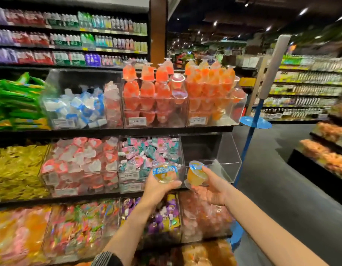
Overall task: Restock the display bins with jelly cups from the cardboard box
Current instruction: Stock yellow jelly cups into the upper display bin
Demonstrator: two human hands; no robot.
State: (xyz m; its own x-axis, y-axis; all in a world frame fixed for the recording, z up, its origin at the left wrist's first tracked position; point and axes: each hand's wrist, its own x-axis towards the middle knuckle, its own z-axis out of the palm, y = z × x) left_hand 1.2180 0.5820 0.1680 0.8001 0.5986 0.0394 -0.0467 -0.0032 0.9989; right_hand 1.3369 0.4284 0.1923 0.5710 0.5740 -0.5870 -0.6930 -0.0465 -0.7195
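Nearest the camera, the left hand (158, 186) curls its fingers around a jelly cup (165, 172) with its blue-rimmed lid facing up. Just beside it, the right hand (210, 187) pinches a second orange jelly cup (196, 174), tilted on its side. Both cups hover before the middle shelf, the right one at the mouth of a clear acrylic bin (224, 150). Above, upper bins (154, 104) hold stacked red and orange jelly cups. Beyond stand blurred drink shelves (70, 35).
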